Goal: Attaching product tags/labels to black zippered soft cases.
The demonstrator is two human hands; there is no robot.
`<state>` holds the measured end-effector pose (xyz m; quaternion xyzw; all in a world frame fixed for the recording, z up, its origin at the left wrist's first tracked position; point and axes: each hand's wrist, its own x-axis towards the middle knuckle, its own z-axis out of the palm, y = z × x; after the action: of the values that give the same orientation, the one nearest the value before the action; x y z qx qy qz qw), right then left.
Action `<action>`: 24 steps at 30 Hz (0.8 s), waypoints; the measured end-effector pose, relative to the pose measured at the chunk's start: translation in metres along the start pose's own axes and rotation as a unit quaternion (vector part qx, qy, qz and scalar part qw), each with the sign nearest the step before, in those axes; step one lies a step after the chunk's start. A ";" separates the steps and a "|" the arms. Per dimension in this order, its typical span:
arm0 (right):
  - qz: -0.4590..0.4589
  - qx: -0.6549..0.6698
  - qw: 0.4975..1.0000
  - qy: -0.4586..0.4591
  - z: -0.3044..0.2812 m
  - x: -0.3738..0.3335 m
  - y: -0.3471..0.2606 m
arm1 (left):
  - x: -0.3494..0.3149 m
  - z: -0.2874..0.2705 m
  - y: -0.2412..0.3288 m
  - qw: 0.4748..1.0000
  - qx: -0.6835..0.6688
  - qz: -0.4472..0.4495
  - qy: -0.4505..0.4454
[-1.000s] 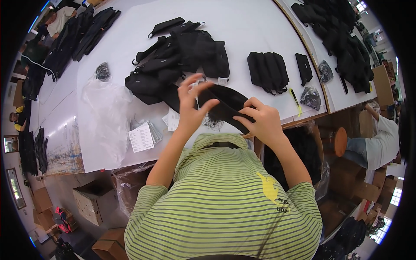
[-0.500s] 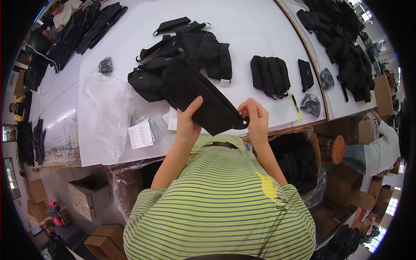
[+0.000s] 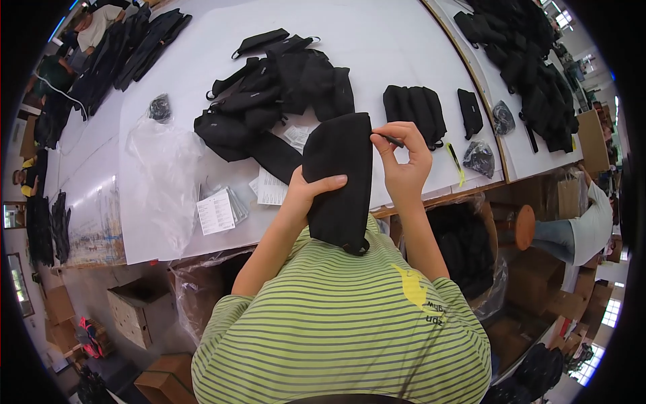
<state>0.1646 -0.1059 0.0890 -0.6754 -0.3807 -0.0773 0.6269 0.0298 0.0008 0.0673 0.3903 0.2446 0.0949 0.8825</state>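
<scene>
Held upright in front of me is a black fabric pouch (image 3: 338, 182); my left hand (image 3: 311, 195) grips its left edge, the thumb lying across the front. Beside its upper right edge, my right hand (image 3: 408, 158) pinches a small dark strip (image 3: 391, 140) between thumb and fingertips. Whether the strip is a zipper pull I cannot make out. A small loop shows at the pouch's lower right corner. Beyond the pouch lies a loose heap of similar black pouches (image 3: 242, 101) on the white table (image 3: 390, 40).
Left of my arm lie a clear plastic bag (image 3: 163, 182) and printed white tags (image 3: 217, 213). Right are pouches in a row (image 3: 414, 114), a yellow-handled tool (image 3: 455, 163) and small dark plastic-wrapped bundles (image 3: 478, 157). A stool (image 3: 525, 229) and a seated person (image 3: 579, 232) are further right.
The pouch has been turned upright and its looped end now points down toward me. My right hand has moved up from that end to the far right edge.
</scene>
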 end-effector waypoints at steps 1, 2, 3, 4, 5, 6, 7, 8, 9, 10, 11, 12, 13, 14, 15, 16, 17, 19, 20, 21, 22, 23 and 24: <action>0.001 0.000 1.000 -0.002 0.000 -0.002 -0.003 | 0.000 0.000 -0.001 1.000 -0.001 -0.001 0.001; 0.034 0.023 0.998 -0.042 0.000 -0.006 -0.006 | 0.002 -0.001 -0.001 0.999 -0.031 0.012 0.011; 0.068 0.047 0.993 -0.082 -0.001 -0.010 -0.011 | 0.004 -0.003 -0.002 0.998 -0.060 0.025 0.022; 0.090 0.051 0.987 -0.122 -0.002 -0.014 -0.018 | 0.008 -0.008 -0.001 0.996 -0.083 0.018 0.032; 0.101 0.055 0.979 -0.170 -0.003 -0.018 -0.022 | 0.012 -0.015 0.001 0.993 -0.112 0.021 0.026; 0.113 0.073 0.970 -0.202 -0.003 -0.023 -0.025 | 0.015 -0.021 0.003 0.989 -0.145 0.010 0.034; 0.124 0.089 0.961 -0.232 -0.003 -0.026 -0.030 | 0.017 -0.027 0.005 0.983 -0.178 -0.002 0.042; 0.127 0.090 0.960 -0.233 -0.004 -0.029 -0.033 | 0.023 -0.036 0.005 0.983 -0.178 -0.003 0.044; 0.142 0.103 0.949 -0.262 -0.004 -0.032 -0.036 | 0.028 -0.047 0.004 0.975 -0.220 -0.010 0.031; 0.157 0.115 0.937 -0.290 -0.004 -0.033 -0.037 | 0.030 -0.051 0.004 0.965 -0.262 -0.017 0.017; 0.159 0.116 0.936 -0.291 -0.004 -0.033 -0.037 | 0.030 -0.052 0.003 0.965 -0.262 -0.018 0.019; 0.168 0.117 0.933 -0.296 -0.004 -0.033 -0.036 | 0.030 -0.052 0.003 0.964 -0.265 -0.011 0.019; 0.177 0.118 0.930 -0.301 -0.005 -0.033 -0.035 | 0.030 -0.052 0.002 0.963 -0.268 -0.004 0.017; 0.178 0.118 0.930 -0.301 -0.006 -0.033 -0.035 | 0.030 -0.052 0.002 0.963 -0.268 -0.005 0.018; 0.177 0.120 0.925 -0.313 -0.006 -0.034 -0.034 | 0.030 -0.054 0.002 0.964 -0.267 0.001 0.021; 0.176 0.121 0.921 -0.326 -0.007 -0.035 -0.032 | 0.031 -0.054 0.002 0.964 -0.266 0.007 0.023; 0.176 0.121 0.921 -0.326 -0.005 -0.035 -0.030 | 0.032 -0.055 0.003 0.964 -0.266 0.007 0.023; 0.071 -0.022 0.975 -0.208 -0.001 -0.033 -0.024 | 0.034 -0.055 0.004 0.967 -0.227 0.062 0.102; 0.070 -0.021 0.975 -0.209 -0.002 -0.033 -0.026 | 0.033 -0.053 0.006 0.966 -0.228 0.064 0.103; 0.058 -0.073 0.982 -0.163 -0.004 -0.034 -0.030 | 0.031 -0.049 0.008 0.959 -0.231 0.088 0.141; 0.045 -0.125 0.985 -0.114 -0.005 -0.035 -0.034 | 0.030 -0.044 0.009 0.949 -0.234 0.112 0.177; 0.044 -0.124 0.985 -0.115 -0.003 -0.038 -0.035 | 0.028 -0.042 0.007 0.949 -0.234 0.114 0.178; 0.032 -0.122 0.979 -0.162 0.002 -0.042 -0.035 | 0.026 -0.040 0.004 0.949 -0.247 0.114 0.161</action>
<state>0.1131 -0.1241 0.0920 -0.7622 -0.4431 0.0070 0.4719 0.0321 0.0385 0.0379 0.1653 0.3062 0.3139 0.8834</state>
